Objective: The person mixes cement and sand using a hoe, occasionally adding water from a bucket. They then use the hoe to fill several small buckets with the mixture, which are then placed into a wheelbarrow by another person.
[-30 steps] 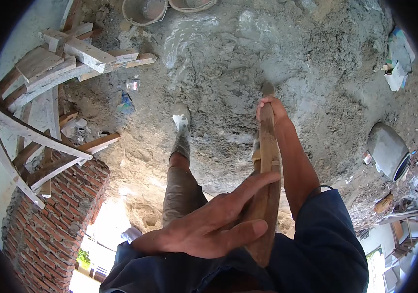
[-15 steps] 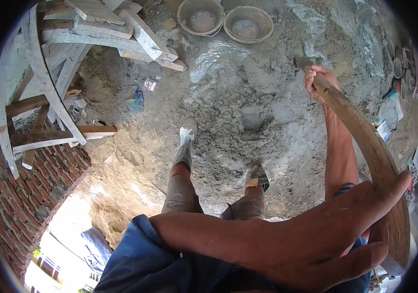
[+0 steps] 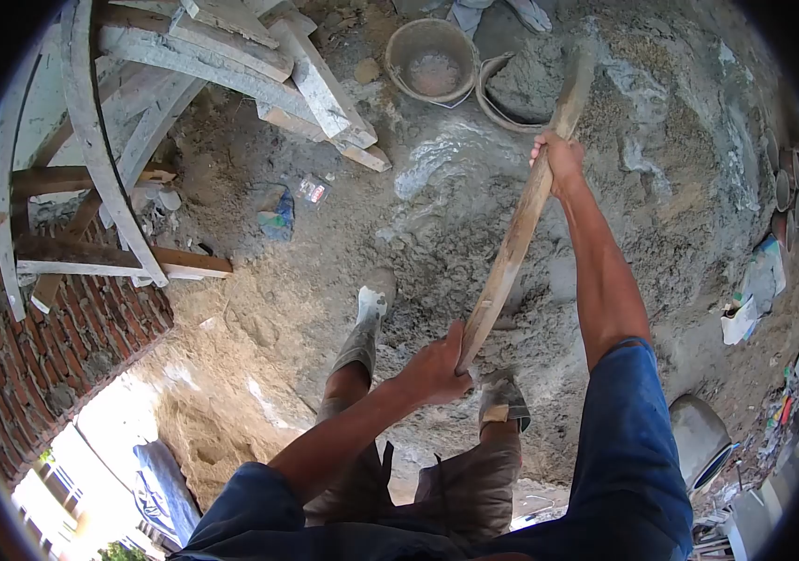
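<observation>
My left hand (image 3: 434, 371) is wrapped round the lower end of a long wooden handle (image 3: 510, 257), just above my feet. Farther up, my right hand (image 3: 558, 161) grips the same handle. The handle slants up and to the right, and its far end reaches beside the right-hand bucket (image 3: 502, 110), where a grey mass of wet mortar (image 3: 530, 82) lies in and over the opening. To its left stands another bucket (image 3: 432, 61) with some grey residue at the bottom. Churned wet mortar covers the ground between my boots and the buckets.
Timber pieces (image 3: 222, 70) are stacked at the upper left, above a brick wall (image 3: 72, 365). A crumpled wrapper (image 3: 276, 213) lies on the ground. At the lower right is a round container (image 3: 699, 439); debris lines the right side. Part of another person shows behind the buckets.
The handle has swung from the right side to the middle, its far end now by the buckets. My left hand, spread before, has closed on it. Mortar now shows at the right-hand bucket.
</observation>
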Demonstrator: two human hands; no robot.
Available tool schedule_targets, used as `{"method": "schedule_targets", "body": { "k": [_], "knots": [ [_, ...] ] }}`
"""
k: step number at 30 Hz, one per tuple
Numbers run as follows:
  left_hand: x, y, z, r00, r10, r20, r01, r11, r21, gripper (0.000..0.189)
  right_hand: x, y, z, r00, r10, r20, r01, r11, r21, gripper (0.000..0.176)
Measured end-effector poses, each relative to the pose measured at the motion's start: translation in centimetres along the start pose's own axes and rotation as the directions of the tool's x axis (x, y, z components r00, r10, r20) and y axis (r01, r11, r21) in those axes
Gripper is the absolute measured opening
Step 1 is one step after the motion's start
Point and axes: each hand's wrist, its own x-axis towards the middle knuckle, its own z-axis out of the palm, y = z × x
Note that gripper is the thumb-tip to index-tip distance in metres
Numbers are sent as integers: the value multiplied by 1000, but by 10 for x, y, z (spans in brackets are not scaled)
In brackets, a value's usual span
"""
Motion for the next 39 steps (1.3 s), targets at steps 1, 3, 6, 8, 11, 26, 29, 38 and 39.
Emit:
{"method": "schedule_targets", "body": {
  "k": [1,3,6,8,11,26,29,38,39],
  "knots": [
    [14,-22,8,1000,-9,-9,9,1000,-2,76,2,20,3,999,-21,-32,22,1000,6,16],
    [29,-60,32,996,-56,-68,64,990,122,66,-6,58,4,997,1,-74,-1,1000,3,18],
    [45,-123,69,993,-43,-106,53,995,88,60,-37,80,-12,995,-32,-98,34,999,17,9],
    [33,-130,83,982,-25,-186,49,991,124,58,-67,84,-34,993,-85,-79,97,982,163,8],
    [-22,-108,90,995,68,-70,-59,990,126,56,-131,60,-73,985,4,-170,29,982,189,8],
    [-111,143,11,953,205,223,-77,875,-478,78,-176,171,-149,652,732,197,-708,495,504,11],
    [-87,179,-8,832,442,334,-59,670,-740,80,-163,146,-174,521,743,420,-760,180,625,10],
    [-120,247,-53,626,776,80,-386,397,-832,83,-134,-24,-163,695,584,419,-701,420,577,14],
    [-130,245,-61,604,790,101,-405,413,-816,80,-134,-41,-153,698,578,423,-701,431,568,14]
  ]
}}
